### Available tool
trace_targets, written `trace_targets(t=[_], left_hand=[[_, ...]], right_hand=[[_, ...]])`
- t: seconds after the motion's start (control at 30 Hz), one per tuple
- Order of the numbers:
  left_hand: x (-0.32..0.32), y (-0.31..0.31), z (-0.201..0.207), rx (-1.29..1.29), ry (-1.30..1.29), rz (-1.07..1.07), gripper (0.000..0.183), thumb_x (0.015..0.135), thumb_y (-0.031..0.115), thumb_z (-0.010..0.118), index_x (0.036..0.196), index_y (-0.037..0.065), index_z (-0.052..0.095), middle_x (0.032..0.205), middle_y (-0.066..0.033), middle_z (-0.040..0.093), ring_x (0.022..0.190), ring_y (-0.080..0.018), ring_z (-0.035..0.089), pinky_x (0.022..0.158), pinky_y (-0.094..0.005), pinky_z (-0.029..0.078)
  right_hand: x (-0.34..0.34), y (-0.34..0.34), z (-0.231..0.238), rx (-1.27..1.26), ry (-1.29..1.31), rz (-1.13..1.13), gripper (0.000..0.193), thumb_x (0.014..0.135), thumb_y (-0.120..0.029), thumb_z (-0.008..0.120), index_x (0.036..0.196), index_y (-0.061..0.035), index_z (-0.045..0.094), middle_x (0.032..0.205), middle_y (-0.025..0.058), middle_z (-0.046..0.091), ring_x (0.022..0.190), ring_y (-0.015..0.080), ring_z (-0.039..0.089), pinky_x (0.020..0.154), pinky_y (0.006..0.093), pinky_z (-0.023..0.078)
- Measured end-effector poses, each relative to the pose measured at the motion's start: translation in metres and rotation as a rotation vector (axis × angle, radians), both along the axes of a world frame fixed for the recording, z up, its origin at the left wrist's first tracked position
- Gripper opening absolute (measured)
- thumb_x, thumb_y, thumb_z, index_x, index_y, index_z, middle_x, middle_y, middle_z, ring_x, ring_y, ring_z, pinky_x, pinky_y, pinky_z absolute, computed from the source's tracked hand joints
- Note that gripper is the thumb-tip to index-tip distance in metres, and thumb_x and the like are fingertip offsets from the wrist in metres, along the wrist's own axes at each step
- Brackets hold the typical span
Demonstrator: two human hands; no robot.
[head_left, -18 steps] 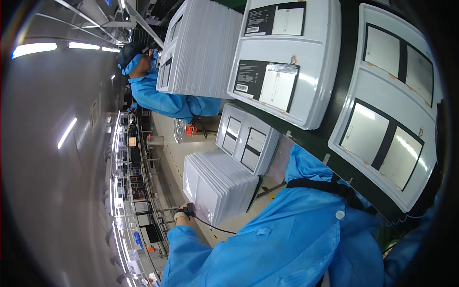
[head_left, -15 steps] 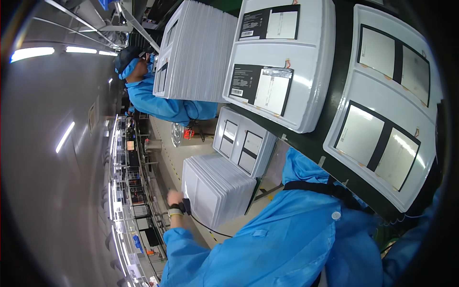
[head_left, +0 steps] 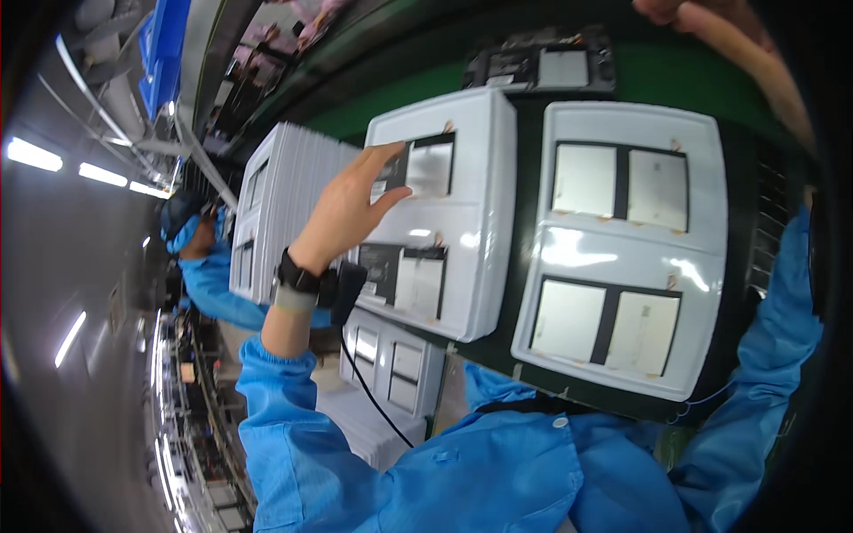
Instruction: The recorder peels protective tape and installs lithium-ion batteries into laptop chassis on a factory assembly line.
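Observation:
My left hand (head_left: 348,202), a black strap around its wrist, reaches over the top white tray of a stack (head_left: 484,169). Its thumb and fingers are apart at the left part of a flat black-and-silver battery pack (head_left: 430,169); whether they touch it I cannot tell. Below it in the same tray lies a second battery pack (head_left: 418,282). My right hand (head_left: 711,31) is at the top right, cut off by the picture's edge, so its fingers' hold is hidden. Nearer my right arm, another white tray (head_left: 613,244) carries two battery packs, (head_left: 653,188) being part of the upper one.
Beyond the trays, a dark opened device (head_left: 542,67) sits on the green work surface (head_left: 418,93). To the left rises a tall tray stack (head_left: 298,191), with a blue-clad co-worker (head_left: 200,258) behind it. More trays (head_left: 391,360) stand lower down. A black cord (head_left: 364,382) hangs from my left wrist.
My left hand has come up from beside the lower tray stack to the battery pack in the top tray. My right forearm and the dark device have come into view as the view shifted.

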State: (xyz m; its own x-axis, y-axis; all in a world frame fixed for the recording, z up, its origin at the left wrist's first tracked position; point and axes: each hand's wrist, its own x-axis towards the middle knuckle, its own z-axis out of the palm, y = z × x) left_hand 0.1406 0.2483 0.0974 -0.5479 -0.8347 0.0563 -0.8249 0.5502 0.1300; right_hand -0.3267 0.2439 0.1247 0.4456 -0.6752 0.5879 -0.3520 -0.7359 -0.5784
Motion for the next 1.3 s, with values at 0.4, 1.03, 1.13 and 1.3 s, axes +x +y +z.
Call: trace_targets(t=[0.4,1.03,1.13,1.3], left_hand=[[0.01,-0.08,-0.015,0.049,0.269,0.188,0.054,0.077,0.009,0.087,0.117,0.0,0.051,0.099,-0.0108,0.067,0.09,-0.0165,0.066,0.082,-0.0289,0.053],[-0.224,-0.122,-0.083,0.851,1.387,-0.179,0.034,0.102,0.017,0.062,0.13,0.001,0.054,0.102,-0.0022,0.07,0.088,-0.0058,0.065,0.08,-0.021,0.052],[-0.231,-0.119,-0.087,0.802,1.497,-0.149,0.034,0.101,0.017,0.064,0.128,0.001,0.053,0.1,-0.0032,0.071,0.087,-0.0066,0.067,0.077,-0.0214,0.054],[-0.228,-0.126,-0.093,0.678,1.415,0.064,0.039,0.097,0.015,0.07,0.127,0.0,0.05,0.105,-0.0083,0.073,0.092,-0.0102,0.068,0.08,-0.0243,0.055]], right_hand=[[0.014,-0.007,-0.011,0.102,-0.041,-0.096,0.023,0.096,-0.015,0.066,0.111,0.002,0.071,0.102,0.0099,0.073,0.095,0.017,0.069,0.089,0.0306,0.054],[0.021,-0.073,-0.104,0.678,-0.934,-0.329,0.016,0.087,0.002,0.069,0.102,0.0049,0.07,0.096,0.0142,0.073,0.084,0.0177,0.071,0.078,0.0279,0.059],[0.021,-0.072,-0.11,0.603,-0.77,-0.448,0.015,0.086,0.002,0.068,0.101,0.004,0.071,0.09,0.0129,0.074,0.079,0.0161,0.071,0.076,0.0267,0.058],[0.06,-0.056,-0.091,0.633,-0.849,-0.337,0.015,0.087,-0.003,0.074,0.099,0.0045,0.07,0.089,0.0124,0.074,0.08,0.0141,0.072,0.075,0.024,0.058]])
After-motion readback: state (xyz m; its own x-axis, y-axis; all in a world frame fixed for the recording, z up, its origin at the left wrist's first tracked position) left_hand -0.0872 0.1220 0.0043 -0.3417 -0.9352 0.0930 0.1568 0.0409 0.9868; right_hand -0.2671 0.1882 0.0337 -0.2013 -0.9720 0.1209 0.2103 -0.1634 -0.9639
